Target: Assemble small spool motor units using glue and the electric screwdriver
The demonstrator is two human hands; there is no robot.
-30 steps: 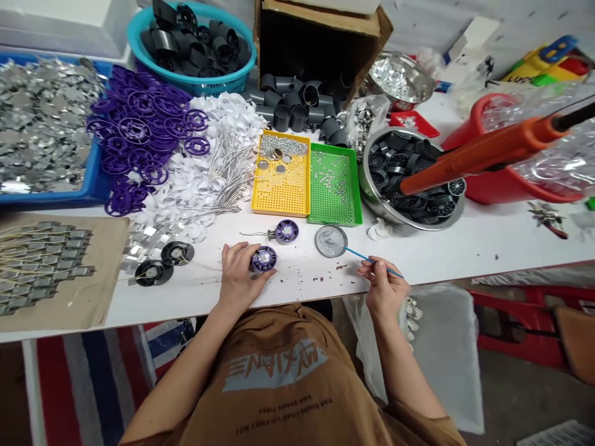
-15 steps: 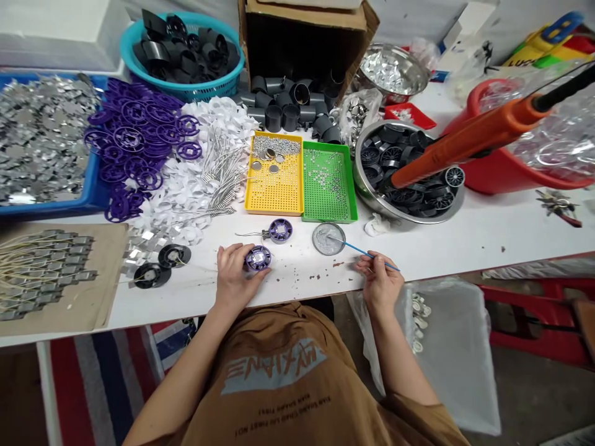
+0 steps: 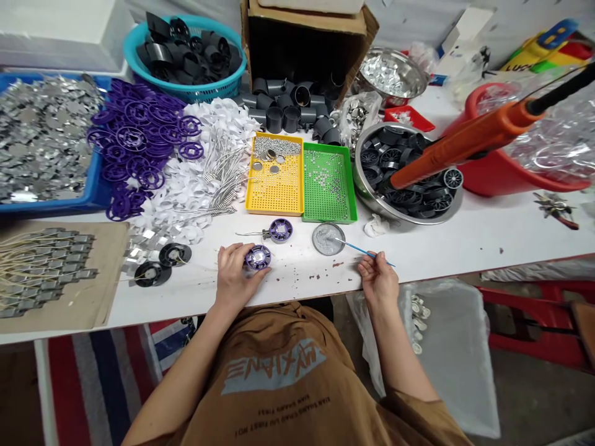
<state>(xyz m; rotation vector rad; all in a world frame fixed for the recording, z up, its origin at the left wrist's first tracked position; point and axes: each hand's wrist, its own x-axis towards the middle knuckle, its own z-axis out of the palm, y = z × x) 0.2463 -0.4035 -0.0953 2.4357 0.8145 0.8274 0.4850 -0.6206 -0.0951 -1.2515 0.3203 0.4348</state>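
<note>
My left hand (image 3: 236, 272) is closed around the side of a small round purple-and-black housing (image 3: 258, 257), which rests near the table's front edge with a pale square in its middle. Just behind it lies a second purple-and-black housing (image 3: 281, 230) with a wire lead pointing left. Between thumb and fingers, my right hand (image 3: 379, 277) pinches a thin blue stick (image 3: 357, 248). The stick's whitish tip sits in grey paste inside a shallow round dish (image 3: 328, 239).
Behind the dish stand a yellow tray (image 3: 274, 192) and a green tray (image 3: 329, 204) with tiny parts. A metal bowl (image 3: 409, 214) of black rings has an orange tool (image 3: 465, 152) leaning across it. Purple rings (image 3: 139, 133) and white pieces (image 3: 171, 186) are heaped left.
My right hand has shifted slightly left with the blue stick, its tip still in the paste. My left hand and the housing in it stay in place.
</note>
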